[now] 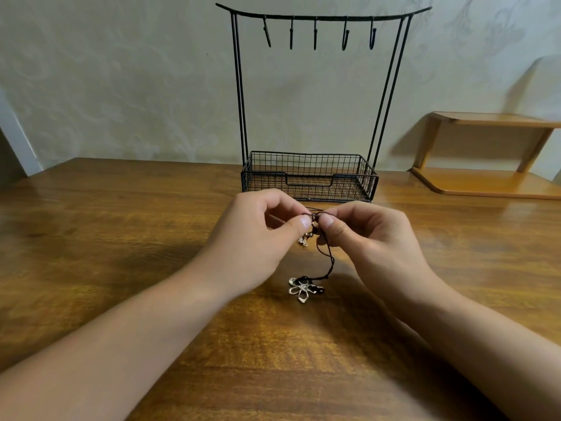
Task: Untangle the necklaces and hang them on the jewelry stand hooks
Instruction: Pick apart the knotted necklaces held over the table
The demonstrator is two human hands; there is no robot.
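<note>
A tangle of necklaces (315,226) hangs between my two hands just above the table. My left hand (258,235) pinches it from the left with thumb and fingers. From the right, my right hand (370,238) pinches the same knot. A dark cord (329,262) drops from the knot to a silver flower pendant (302,289) lying on the wood. A small gold piece (303,240) dangles under my left thumb. The black wire jewelry stand (239,86) rises right behind my hands, and its several hooks (315,34) are bare.
The stand's wire basket base (309,177) sits on the brown wooden table (121,223) close to the wall. A light wooden corner shelf (491,153) stands at the back right.
</note>
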